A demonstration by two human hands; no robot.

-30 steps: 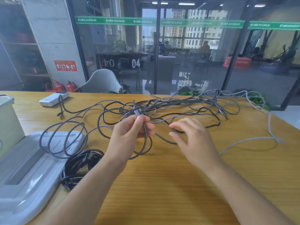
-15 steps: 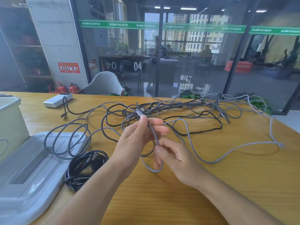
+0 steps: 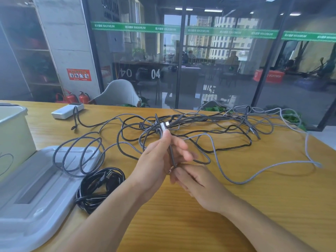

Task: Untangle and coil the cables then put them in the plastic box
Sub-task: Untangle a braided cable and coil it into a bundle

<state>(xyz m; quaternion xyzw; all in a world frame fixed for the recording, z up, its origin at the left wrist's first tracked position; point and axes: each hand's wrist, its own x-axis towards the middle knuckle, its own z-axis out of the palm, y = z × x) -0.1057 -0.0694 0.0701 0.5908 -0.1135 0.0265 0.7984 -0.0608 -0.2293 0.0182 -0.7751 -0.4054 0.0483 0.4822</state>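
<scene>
Head view: the left hand (image 3: 160, 164) pinches a grey braided cable (image 3: 171, 155) just below its silver plug (image 3: 163, 126), fingers curled round it. The right hand (image 3: 201, 184) pinches the same cable lower down. The tangled cables (image 3: 209, 128) sprawl across the wooden table (image 3: 236, 206); the plastic box (image 3: 12, 131) stands far left, beside its lid (image 3: 36, 193), with a coiled black cable (image 3: 98, 186) touching the lid's edge.

Bare table (image 3: 227, 215) near edge passable, tangled cables (image 3: 209, 124) blocking the middle, lid (image 3: 36, 188) and black coil (image 3: 98, 186) left.

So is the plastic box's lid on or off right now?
Off: the lid lies flat on the table beside the plastic box.
</scene>
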